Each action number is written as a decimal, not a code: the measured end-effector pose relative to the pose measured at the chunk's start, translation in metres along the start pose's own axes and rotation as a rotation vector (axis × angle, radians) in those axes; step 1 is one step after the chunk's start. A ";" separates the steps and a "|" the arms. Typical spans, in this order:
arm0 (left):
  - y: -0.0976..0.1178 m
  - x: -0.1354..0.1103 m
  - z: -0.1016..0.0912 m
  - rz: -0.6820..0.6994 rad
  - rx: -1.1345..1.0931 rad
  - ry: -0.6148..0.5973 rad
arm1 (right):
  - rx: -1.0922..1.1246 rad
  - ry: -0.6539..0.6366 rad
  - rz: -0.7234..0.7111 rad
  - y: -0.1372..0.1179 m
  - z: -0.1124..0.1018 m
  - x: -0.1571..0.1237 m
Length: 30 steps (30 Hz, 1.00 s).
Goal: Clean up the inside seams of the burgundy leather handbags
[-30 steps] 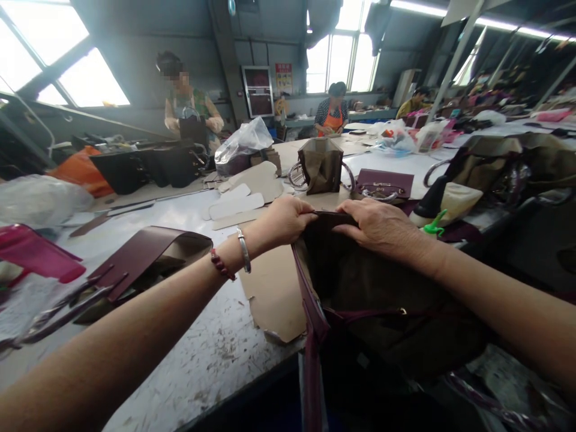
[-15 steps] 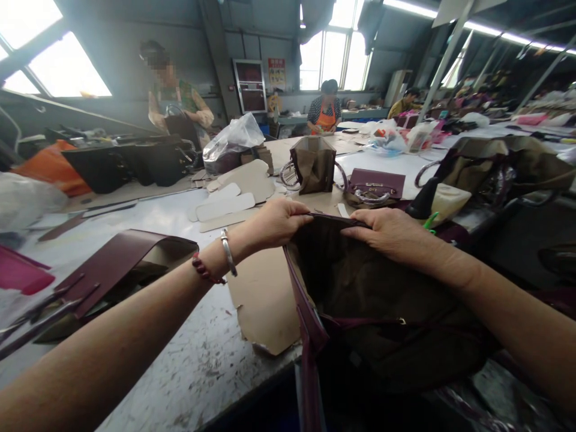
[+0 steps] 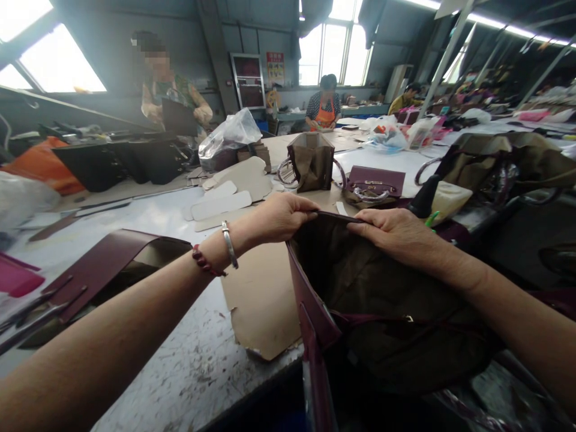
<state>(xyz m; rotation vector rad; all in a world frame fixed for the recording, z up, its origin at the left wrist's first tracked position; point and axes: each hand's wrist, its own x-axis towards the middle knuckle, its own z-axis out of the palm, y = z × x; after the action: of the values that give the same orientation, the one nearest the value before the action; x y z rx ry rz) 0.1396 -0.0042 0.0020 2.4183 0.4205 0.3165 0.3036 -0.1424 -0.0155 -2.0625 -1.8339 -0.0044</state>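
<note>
Both hands grip the far top edge of a maroon handbag [image 3: 396,288] whose dark olive-brown lining and small zip pull face me. My left hand [image 3: 288,216] pinches the rim near its left corner, thumb and fingers closed over it. A short way to the right, my right hand [image 3: 387,225] holds the same rim between thumb and fingers. The bag's mouth gapes towards me, and its maroon side hangs past the table edge. Beneath my left wrist lies a tan board [image 3: 263,300] with a worn corner. The bag's bottom is lost in shadow.
A half-made maroon bag piece [image 3: 103,270] lies at left. Ahead stand an upright lined bag [image 3: 311,162], a flat maroon bag [image 3: 377,180], pale card pieces [image 3: 220,207] and a glue bottle [image 3: 450,201]. Black bags [image 3: 148,162] stand before a person [image 3: 171,102] across the table.
The held rim has shifted very slightly, and the bag's maroon side has swung a little to the right. Both hands keep their grip. The person across has raised a black piece.
</note>
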 end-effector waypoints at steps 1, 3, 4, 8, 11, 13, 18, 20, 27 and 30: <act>0.000 0.001 0.000 -0.003 0.003 -0.006 | 0.023 -0.007 -0.004 0.000 0.000 0.000; 0.000 0.003 -0.001 -0.015 -0.004 -0.011 | 0.062 -0.018 -0.007 0.001 -0.002 0.002; 0.000 0.004 -0.001 -0.023 -0.013 -0.009 | 0.076 -0.019 -0.006 0.001 -0.003 0.004; 0.001 0.007 0.000 -0.052 -0.074 -0.017 | 0.115 -0.057 -0.030 0.004 -0.009 0.008; 0.003 0.010 0.001 -0.076 -0.096 -0.025 | 0.187 -0.111 -0.063 0.009 -0.012 0.005; 0.005 0.013 0.002 -0.078 -0.087 -0.016 | 0.229 -0.098 -0.014 0.013 -0.013 0.001; 0.009 0.013 0.004 -0.053 -0.071 -0.028 | 0.252 -0.043 0.117 0.016 -0.014 -0.005; 0.009 0.012 0.004 -0.045 -0.071 -0.031 | 0.280 -0.044 0.101 0.014 -0.014 -0.006; 0.007 0.007 0.004 -0.055 -0.079 -0.009 | 0.293 -0.011 0.038 -0.002 -0.017 -0.007; 0.006 0.003 0.003 -0.045 -0.110 0.000 | 0.140 -0.001 0.034 -0.011 -0.018 -0.008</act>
<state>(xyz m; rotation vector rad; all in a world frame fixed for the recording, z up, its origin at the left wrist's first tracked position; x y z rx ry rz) 0.1448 -0.0090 0.0036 2.2981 0.4453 0.3113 0.2965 -0.1539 0.0025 -1.9967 -1.7463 0.1304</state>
